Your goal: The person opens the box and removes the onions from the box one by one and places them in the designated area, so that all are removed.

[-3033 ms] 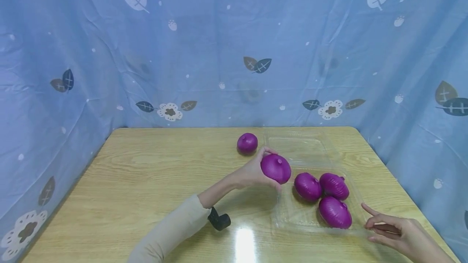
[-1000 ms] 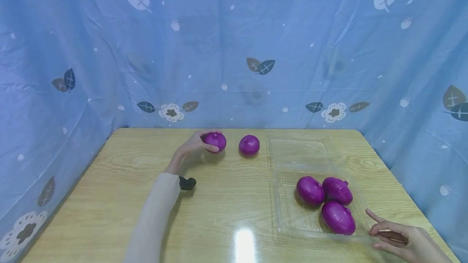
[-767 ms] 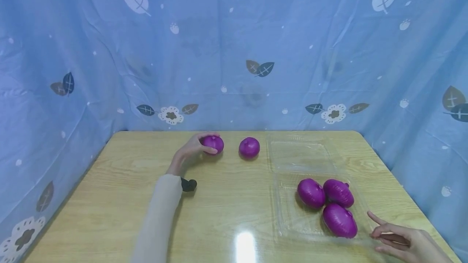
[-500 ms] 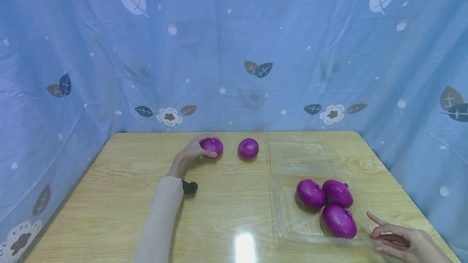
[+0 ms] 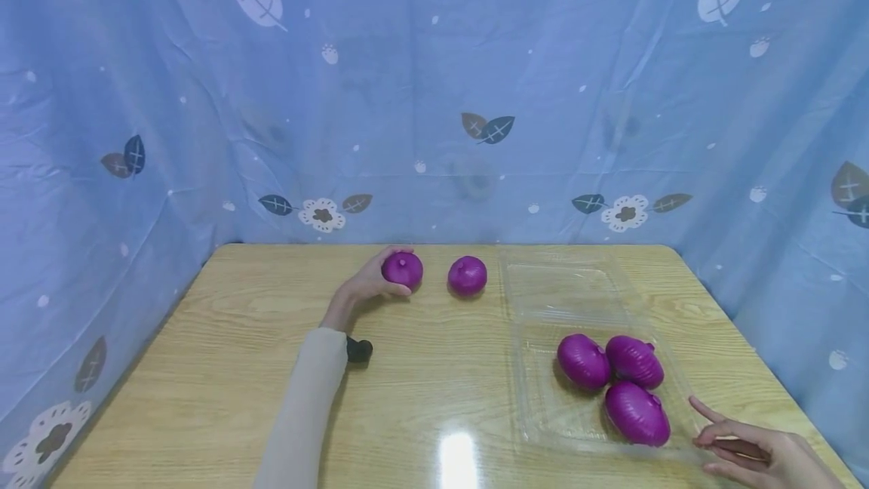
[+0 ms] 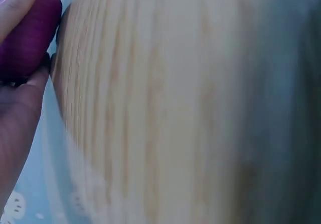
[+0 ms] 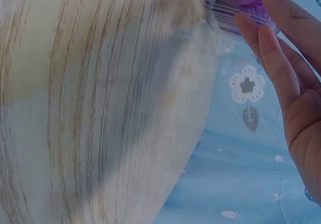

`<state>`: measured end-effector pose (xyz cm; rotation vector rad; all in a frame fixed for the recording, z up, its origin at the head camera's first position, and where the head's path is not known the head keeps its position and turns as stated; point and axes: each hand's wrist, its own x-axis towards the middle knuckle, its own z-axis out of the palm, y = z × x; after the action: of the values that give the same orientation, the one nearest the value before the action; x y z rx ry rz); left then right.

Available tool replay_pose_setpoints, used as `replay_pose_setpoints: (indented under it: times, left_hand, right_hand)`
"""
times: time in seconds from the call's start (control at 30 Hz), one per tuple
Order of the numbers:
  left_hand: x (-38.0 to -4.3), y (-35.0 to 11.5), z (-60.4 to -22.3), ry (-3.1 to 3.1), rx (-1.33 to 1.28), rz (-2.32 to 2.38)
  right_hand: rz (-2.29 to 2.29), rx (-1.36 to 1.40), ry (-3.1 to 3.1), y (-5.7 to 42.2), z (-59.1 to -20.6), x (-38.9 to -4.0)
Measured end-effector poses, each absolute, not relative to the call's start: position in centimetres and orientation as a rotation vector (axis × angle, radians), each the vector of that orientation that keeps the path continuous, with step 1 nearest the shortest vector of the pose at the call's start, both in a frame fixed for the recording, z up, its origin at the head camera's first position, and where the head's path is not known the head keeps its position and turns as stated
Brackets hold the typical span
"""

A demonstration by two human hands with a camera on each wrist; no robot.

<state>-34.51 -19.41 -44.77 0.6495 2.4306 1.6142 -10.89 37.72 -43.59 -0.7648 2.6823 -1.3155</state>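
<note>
My left hand (image 5: 372, 278) grips a purple onion (image 5: 403, 270) at the back of the wooden table, its thumb and fingers round the sides. In the left wrist view, that onion (image 6: 30, 33) fills the upper left corner between the fingers. A second purple onion (image 5: 468, 276) sits just to its right. On the right side lies a clear plastic clamshell container (image 5: 550, 429) with its lid (image 5: 557, 278) folded back. Three purple onions (image 5: 637, 413) lie together in its base. My right hand (image 5: 763, 453) has loosely bent fingertips right at the container's front right corner.
The wooden table (image 5: 224, 368) runs back to a blue patterned curtain (image 5: 407, 96) that encloses the far side and both flanks. A dark camera piece (image 5: 360, 350) sticks out from the left wrist beside the sleeve. Light glares on the tabletop near the front.
From over the container, my left hand has carried its onion left and back to beside the other loose onion, then lowered it slightly. The right hand has stayed at the container's corner.
</note>
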Motion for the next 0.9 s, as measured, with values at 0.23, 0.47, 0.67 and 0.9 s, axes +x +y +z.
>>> replay_pose_setpoints:
  times: [0.23,0.47,0.67,0.9]
  left_hand:
    - [-33.8,-19.7,-43.8,2.417,0.604,1.59]
    - [-33.5,-20.4,-43.5,2.336,0.528,1.612]
    - [-33.3,-20.8,-42.9,2.311,0.554,1.591]
    - [-33.4,-20.9,-42.6,2.358,0.634,1.503]
  right_hand:
    - [-1.383,-0.841,2.611,37.6,-43.5,-11.0]
    - [-1.458,-0.919,2.57,37.5,-43.7,-10.9]
    - [-1.536,-1.032,2.548,37.4,-43.9,-11.0]
    - [-1.473,-0.967,2.578,37.5,-43.6,-11.1]
